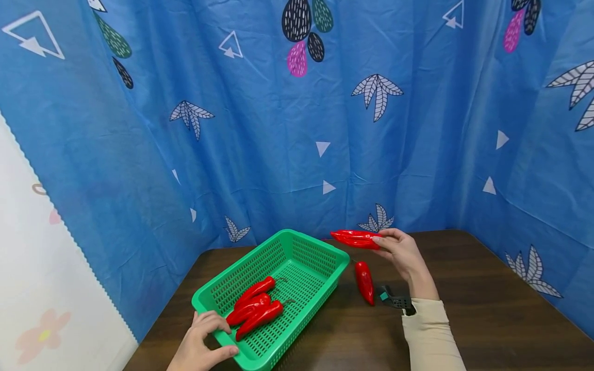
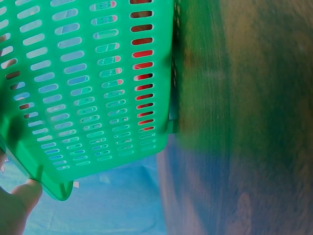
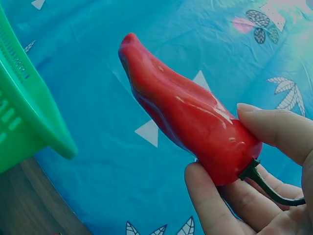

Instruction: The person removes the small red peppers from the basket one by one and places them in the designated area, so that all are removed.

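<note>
My right hand (image 1: pixel 402 252) holds a red chili pepper (image 1: pixel 355 238) by its stem end, raised just beyond the basket's right side. In the right wrist view, thumb and fingers pinch the pepper (image 3: pixel 181 112) beside its green stem (image 3: pixel 269 188). My left hand (image 1: pixel 201 342) grips the near left corner of a green plastic basket (image 1: pixel 303 319), fingers over the rim. Inside the basket, at its near end, lie several red peppers (image 1: pixel 260 317). Another red pepper (image 1: pixel 364 283) lies on the table between the basket and my right wrist.
The brown wooden table (image 1: pixel 492 309) carries all this. A blue patterned curtain (image 1: pixel 278 129) hangs behind and along the sides, with a pale cloth (image 1: pixel 46 257) at the left. A black strap (image 1: pixel 394 299) sits around the right wrist.
</note>
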{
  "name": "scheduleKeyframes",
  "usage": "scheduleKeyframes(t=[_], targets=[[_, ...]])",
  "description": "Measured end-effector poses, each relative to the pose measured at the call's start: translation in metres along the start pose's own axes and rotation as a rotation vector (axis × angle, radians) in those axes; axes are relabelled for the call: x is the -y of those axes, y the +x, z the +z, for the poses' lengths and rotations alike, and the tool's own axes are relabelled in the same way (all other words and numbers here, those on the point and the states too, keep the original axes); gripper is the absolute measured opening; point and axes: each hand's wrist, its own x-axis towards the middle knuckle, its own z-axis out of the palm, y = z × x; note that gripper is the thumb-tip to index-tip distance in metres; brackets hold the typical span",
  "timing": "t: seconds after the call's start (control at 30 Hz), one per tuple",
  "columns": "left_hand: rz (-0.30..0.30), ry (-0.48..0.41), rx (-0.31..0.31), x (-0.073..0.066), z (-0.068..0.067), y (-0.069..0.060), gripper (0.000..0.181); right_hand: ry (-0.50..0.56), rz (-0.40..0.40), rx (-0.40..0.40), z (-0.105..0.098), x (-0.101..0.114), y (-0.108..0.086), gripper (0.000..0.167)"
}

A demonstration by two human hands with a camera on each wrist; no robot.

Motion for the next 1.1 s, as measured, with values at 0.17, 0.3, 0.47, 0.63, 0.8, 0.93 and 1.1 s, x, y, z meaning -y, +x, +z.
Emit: scheduleKeyframes(t=[0.17,0.3,0.47,0.63,0.8,0.93,1.1], targets=[[-0.002,0.002,0.004,-0.001,0.0,0.0,0.035,0.047,0.02,-0.031,-0.003,-0.001,0.0,0.035],[0.005,0.001,0.002,-0.001,-0.001,0.0,0.036,0.057,0.028,-0.046,-0.006,-0.001,-0.001,0.037],[0.001,-0.005,0.0,-0.002,-0.001,0.001,0.036,0.081,0.035,-0.069,-0.008,-0.002,-0.001,0.033],[0.014,-0.001,-0.002,-0.002,-0.001,0.001,0.036,0.072,0.032,-0.097,-0.011,-0.002,-0.002,0.035],[0.04,0.001,-0.008,-0.001,-0.002,0.002,0.037,0.068,0.024,-0.102,-0.014,0.0,-0.003,0.033],[0.051,0.0,-0.012,-0.001,-0.002,0.002,0.038,0.041,0.032,-0.111,-0.015,0.0,-0.002,0.032],[0.054,0.005,-0.006,-0.002,-0.003,0.002,0.038,0.012,0.049,-0.121,-0.017,-0.001,-0.002,0.029]])
